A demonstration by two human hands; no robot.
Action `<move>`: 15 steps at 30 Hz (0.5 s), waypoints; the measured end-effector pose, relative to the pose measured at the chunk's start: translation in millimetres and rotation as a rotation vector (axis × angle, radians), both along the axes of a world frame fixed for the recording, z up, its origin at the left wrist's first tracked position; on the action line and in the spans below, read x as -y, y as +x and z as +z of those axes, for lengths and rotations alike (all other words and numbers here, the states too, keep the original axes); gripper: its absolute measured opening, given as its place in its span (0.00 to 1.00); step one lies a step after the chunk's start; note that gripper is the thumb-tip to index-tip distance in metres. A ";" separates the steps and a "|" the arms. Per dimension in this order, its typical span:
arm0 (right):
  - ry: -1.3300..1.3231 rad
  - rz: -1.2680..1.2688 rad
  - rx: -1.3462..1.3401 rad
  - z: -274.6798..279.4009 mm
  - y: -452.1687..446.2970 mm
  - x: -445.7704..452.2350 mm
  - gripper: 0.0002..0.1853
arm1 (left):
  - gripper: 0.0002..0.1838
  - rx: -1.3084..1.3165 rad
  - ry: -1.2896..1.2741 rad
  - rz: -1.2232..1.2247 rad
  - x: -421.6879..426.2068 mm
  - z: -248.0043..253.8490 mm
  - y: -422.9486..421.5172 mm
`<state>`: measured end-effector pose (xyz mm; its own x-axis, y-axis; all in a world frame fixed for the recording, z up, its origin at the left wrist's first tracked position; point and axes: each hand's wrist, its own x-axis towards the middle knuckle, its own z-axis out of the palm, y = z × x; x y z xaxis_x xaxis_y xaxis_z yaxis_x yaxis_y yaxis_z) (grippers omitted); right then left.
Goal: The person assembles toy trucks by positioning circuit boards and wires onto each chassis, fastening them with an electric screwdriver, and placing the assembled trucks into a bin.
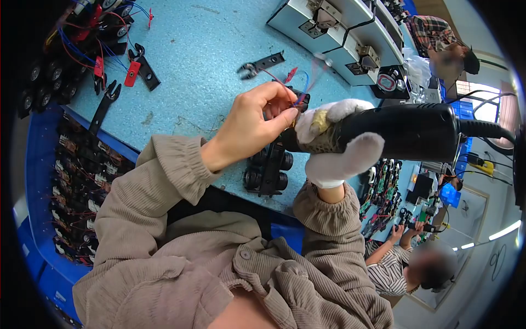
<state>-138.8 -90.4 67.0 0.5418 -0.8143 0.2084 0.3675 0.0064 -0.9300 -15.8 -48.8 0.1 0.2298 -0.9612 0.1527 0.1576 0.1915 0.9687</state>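
Note:
My left hand [249, 123] is bare. Its thumb and fingertips are pinched together on thin red and blue wires [302, 97]. A white glove covers my right hand [342, 140], wrapped around a thick black corded power tool [405, 131]. The tool's narrow end comes close to my left fingertips; whether they touch is hidden. Just below lies a black part with round wheel-like pieces [268, 171], partly covered by my hands. Beyond my left hand is a loose black forked part [263, 64] with a red wire, blurred at one end.
Black parts with wires and round pieces [52, 82] pile up at the upper left. A blue bin [35, 181] of small assemblies stands below the blue tabletop [192, 49]. Metal-cased equipment [329, 38] lines the far side. At right, a person in stripes [392, 268] works.

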 end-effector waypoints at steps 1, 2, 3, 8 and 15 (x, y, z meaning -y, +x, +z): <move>-0.001 0.060 -0.033 2.2 -2.5 2.1 0.29 | 0.06 -0.135 0.035 -0.014 -1.9 -1.3 -2.5; -0.002 0.087 -0.057 3.3 -3.9 1.5 0.30 | 0.06 -0.271 0.075 -0.028 -4.0 -2.5 -4.6; -0.004 0.113 -0.080 4.3 -5.4 1.0 0.31 | 0.09 -0.317 0.120 -0.055 -6.6 -2.8 -3.9; -0.193 0.077 -0.014 7.2 -9.3 -8.1 0.36 | 0.13 -0.430 0.167 -0.100 -11.8 -5.9 0.3; -0.435 0.182 0.358 61.4 3.0 81.3 0.24 | 0.07 -0.368 0.216 -0.094 -10.3 -15.4 -4.6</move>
<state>-135.8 -171.6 128.4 0.4990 -0.5138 0.6978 0.6874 -0.2556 -0.6798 -20.4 -38.6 -15.3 0.1412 -0.9815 -0.1295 0.5067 -0.0407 0.8612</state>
